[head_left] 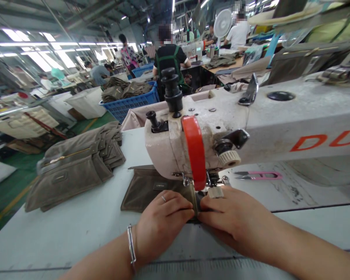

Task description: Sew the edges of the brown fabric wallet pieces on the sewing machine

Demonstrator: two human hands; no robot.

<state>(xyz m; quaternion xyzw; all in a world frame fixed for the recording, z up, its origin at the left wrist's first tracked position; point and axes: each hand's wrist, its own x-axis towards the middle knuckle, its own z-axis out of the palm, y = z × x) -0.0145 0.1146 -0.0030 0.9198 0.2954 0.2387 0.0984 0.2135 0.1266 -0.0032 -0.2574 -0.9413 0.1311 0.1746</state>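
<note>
A white sewing machine (221,124) with a red guard (196,151) stands over a brown fabric piece (142,188) on the table. My left hand (160,221), with a ring and a wrist bracelet, presses on the fabric just left of the needle, fingers curled together. Just right of the needle, my right hand (236,217) pinches the fabric edge under the presser foot. Both hands nearly touch each other below the red guard. The needle itself is hidden behind the guard.
A stack of brown sewn pieces (76,163) lies at the table's left. Pink-handled thread snips (256,175) lie under the machine arm. A blue crate (134,102) of fabric stands behind. Other people work at benches farther back.
</note>
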